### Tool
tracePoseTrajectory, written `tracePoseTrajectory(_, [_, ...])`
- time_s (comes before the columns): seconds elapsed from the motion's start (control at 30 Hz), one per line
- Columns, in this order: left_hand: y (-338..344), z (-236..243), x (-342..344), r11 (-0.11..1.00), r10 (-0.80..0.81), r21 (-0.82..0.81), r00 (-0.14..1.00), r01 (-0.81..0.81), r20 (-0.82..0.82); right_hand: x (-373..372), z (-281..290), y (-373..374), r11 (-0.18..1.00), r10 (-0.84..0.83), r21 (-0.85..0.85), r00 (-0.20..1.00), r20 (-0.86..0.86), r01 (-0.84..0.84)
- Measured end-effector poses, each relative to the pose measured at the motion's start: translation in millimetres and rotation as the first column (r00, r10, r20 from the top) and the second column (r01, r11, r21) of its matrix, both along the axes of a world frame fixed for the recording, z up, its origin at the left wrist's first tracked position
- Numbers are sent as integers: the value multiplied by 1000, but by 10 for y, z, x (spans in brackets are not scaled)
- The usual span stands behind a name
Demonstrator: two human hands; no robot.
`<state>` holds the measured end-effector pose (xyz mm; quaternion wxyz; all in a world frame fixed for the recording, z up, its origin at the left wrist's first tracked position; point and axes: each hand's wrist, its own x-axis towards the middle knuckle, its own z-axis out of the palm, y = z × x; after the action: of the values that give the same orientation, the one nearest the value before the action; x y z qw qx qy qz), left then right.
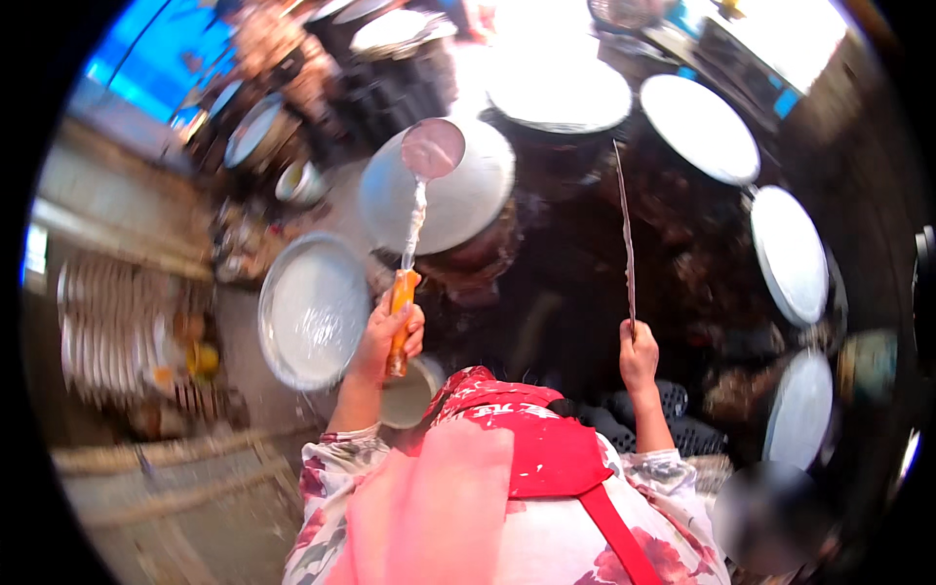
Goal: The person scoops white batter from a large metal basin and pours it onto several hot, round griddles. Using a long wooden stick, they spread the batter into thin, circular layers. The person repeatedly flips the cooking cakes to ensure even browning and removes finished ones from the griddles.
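My left hand (378, 341) is closed round the orange handle of a ladle (416, 219), held up and pointing away from me. Its round bowl appears over a wide pale round pan (478, 195); I cannot tell whether they touch. In my right hand (639, 363), closed as well, a long thin stick or blade (627, 224) stands out ahead, seen nearly edge-on. Close to my left hand is a round basin (314, 317) holding whitish liquid. A small pale bucket (409, 392) is partly hidden behind my left forearm and the red apron (556, 453).
Several round pale pans (700, 129) stand in an arc ahead and to the right around a dark area. Stacked ridged pale items (107, 331) are at the left. Dark perforated crates (673, 400) lie beside my right forearm. A person (283, 49) is at the far left.
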<state>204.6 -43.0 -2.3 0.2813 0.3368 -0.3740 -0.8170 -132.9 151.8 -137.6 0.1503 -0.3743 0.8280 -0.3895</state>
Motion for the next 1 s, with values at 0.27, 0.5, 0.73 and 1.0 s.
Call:
tracePoseTrajectory(0.27, [209,-635,1964,761,575,288,810,-581,116,927,-194,-493,766,638,182,765,-87,-617])
tracePoseTrajectory(0.5, [-836,-2007,2545,953,292,-233,374,-195,880,1358,-202,-1245,486,861,358,507,-38,-798])
tracePoseTrajectory(0.73, [-806,-2391,2765,995,88,-94,282,10,956,1982,-301,-2062,435,865,323,489,108,-841])
tracePoseTrajectory(1.0, [-143,-2055,2183,653,656,729,637,-208,-405,2939,-1017,-2479,500,238,123,273,932,-857])
